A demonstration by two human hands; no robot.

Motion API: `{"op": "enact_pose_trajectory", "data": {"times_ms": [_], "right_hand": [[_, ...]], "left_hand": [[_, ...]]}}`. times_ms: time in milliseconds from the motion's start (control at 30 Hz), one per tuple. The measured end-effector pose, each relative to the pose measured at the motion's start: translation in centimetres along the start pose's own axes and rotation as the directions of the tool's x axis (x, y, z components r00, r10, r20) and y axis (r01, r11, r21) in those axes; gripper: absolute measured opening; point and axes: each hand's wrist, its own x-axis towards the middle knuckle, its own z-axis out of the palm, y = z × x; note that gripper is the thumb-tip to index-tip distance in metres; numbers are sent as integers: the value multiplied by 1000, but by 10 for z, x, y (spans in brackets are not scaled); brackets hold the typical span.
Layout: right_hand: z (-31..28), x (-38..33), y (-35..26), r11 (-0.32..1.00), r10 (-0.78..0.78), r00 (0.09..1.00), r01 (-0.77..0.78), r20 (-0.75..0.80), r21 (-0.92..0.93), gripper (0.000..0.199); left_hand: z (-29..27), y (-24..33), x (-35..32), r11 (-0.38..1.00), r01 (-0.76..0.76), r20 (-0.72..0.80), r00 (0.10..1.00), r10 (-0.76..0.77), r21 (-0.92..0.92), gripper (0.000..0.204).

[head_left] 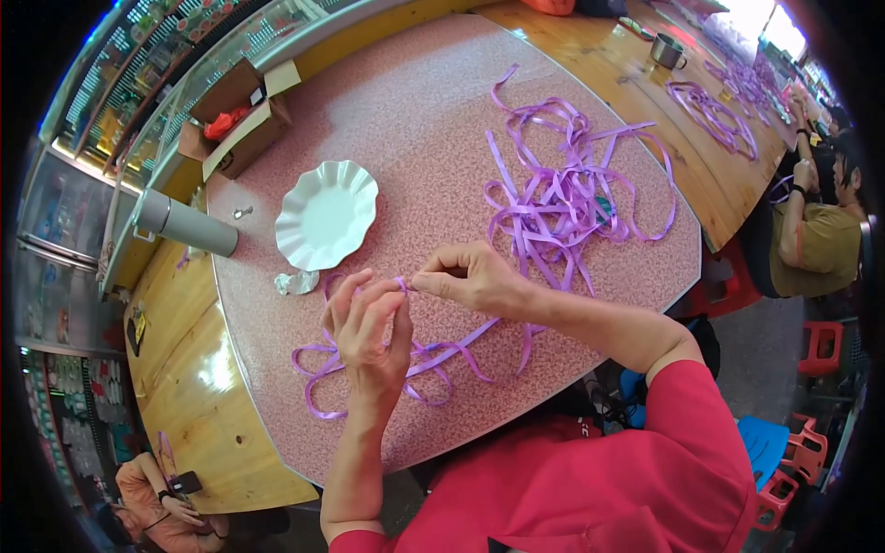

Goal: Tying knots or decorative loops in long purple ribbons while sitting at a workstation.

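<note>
Above the pink speckled table (406, 111), my left hand (371, 332) is closed on a thin purple ribbon (400, 282), its fingers bent and raised. My right hand (475, 279) pinches the same ribbon between thumb and forefinger, just right of the left fingertips. Loops of purple ribbon (323, 401) lie on the table beneath and around my left hand. A long strand runs from them toward the right. Farther right spreads a large tangled heap of purple ribbon (553, 198), with a small green piece (604, 212) among its strands. My fingers partly hide the ribbon between them.
A white scalloped plate (327, 217) sits left of centre, near a crumpled white tissue (297, 283). A grey-green flask (189, 224) and an open cardboard box (241, 124) stand farther left. Co-workers sit at right (816, 230) and lower left (152, 502). A metal mug (666, 52) stands far right.
</note>
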Motion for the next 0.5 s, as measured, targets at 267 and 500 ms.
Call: {"op": "enact_pose_trajectory", "data": {"times_ms": [267,500], "right_hand": [[-5,3,-10,953,265,959,-276,98,125,26],[-1,3,-2,937,292,953,-301,75,176,31]], "left_hand": [[-8,2,8,942,-296,128,952,277,158,18],[-4,7,9,949,-262,186,955,229,173,18]]}}
